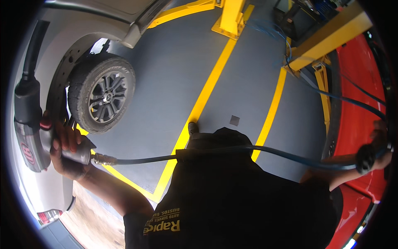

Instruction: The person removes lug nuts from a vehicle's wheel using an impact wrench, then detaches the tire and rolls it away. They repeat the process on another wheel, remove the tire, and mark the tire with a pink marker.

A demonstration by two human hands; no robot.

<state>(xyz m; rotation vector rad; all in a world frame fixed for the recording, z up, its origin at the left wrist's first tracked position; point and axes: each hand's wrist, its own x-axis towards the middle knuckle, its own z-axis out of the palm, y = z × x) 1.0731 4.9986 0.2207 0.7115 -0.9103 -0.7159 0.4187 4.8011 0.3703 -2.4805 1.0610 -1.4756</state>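
Observation:
My left hand [66, 151] is wrapped round the handle of a grey and black air impact wrench [28, 137], raised at the far left beside a silver vehicle. A long black extension [35, 52] points up from the tool's nose. From a brass fitting at the handle's base, a dark blue air hose [143, 160] stretches across in front of my body to the far right. There my right hand [379, 143], partly cut off by the picture's rim, closes on the hose. A dark round thing [365, 159] sits at that wrist; its kind is unclear.
A wheel [108, 96] is at the silver vehicle's arch [62, 54]. Yellow lift posts [230, 20] stand ahead, with a red vehicle [358, 91] at right. Yellow lines [215, 79] cross the grey floor. More blue hose [352, 101] hangs near the red vehicle.

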